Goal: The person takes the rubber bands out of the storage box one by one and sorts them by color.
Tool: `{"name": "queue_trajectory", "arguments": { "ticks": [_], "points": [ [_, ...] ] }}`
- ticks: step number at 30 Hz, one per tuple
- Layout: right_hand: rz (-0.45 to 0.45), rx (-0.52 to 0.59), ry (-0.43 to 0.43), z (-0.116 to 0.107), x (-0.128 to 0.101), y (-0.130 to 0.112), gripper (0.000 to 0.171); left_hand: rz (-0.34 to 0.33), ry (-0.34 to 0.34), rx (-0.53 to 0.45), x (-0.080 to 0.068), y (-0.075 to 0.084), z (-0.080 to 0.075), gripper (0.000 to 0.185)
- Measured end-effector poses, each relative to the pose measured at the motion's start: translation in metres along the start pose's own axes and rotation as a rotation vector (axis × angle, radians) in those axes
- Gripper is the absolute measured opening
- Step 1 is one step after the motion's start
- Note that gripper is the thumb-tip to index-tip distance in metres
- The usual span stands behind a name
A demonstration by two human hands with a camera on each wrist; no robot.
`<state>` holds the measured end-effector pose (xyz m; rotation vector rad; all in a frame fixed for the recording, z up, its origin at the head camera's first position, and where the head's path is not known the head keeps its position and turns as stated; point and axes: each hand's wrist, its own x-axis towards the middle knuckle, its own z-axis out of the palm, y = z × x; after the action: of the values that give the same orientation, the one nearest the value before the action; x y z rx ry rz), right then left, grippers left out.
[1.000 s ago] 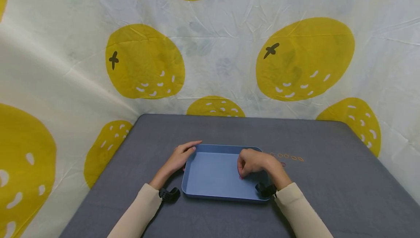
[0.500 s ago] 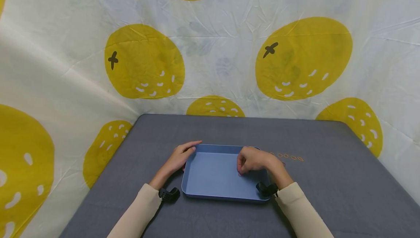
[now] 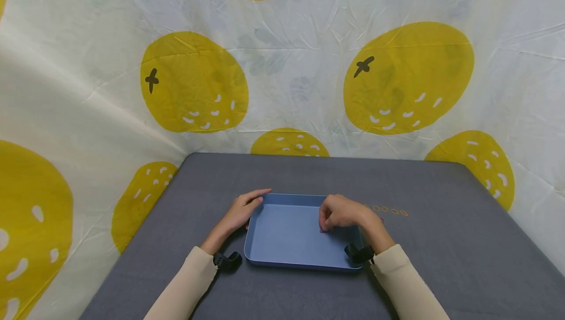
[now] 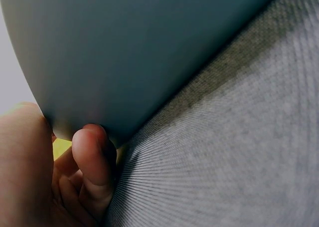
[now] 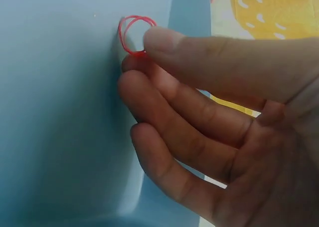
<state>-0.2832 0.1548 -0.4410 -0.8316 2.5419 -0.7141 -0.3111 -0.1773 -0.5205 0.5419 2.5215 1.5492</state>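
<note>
A shallow blue tray lies on the grey table. My right hand hovers over the tray's right half and pinches a small red rubber band between thumb and forefinger, close to the tray floor. My left hand rests against the tray's far left corner with its fingers stretched along the rim. In the left wrist view one finger presses on the tray's outer wall.
A row of several orange rubber bands lies on the grey cloth just right of the tray. A white backdrop with yellow fruit prints closes off the table's far and left sides.
My right hand has drifted slightly toward the tray's far side with the red band. The left hand and the tray have stayed put.
</note>
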Motion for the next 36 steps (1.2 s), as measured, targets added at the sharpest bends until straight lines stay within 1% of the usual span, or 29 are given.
{"name": "queue_trajectory", "arguments": {
  "ticks": [6, 12, 28, 36],
  "points": [
    [-0.034, -0.016, 0.014, -0.002, -0.001, -0.002, 0.017, -0.004, -0.001, 0.002, 0.000, 0.001, 0.000, 0.038],
    [-0.021, -0.023, 0.021, -0.003, -0.001, 0.000, 0.018, -0.007, -0.002, -0.003, 0.000, 0.000, 0.000, 0.038],
    [-0.027, 0.067, 0.076, -0.015, -0.008, 0.004, 0.013, -0.008, -0.013, -0.024, -0.001, -0.001, -0.001, 0.037],
    [-0.022, 0.062, 0.099, -0.023, -0.012, 0.003, 0.009, -0.019, -0.011, -0.023, 0.000, 0.001, 0.000, 0.037]
  ]
}}
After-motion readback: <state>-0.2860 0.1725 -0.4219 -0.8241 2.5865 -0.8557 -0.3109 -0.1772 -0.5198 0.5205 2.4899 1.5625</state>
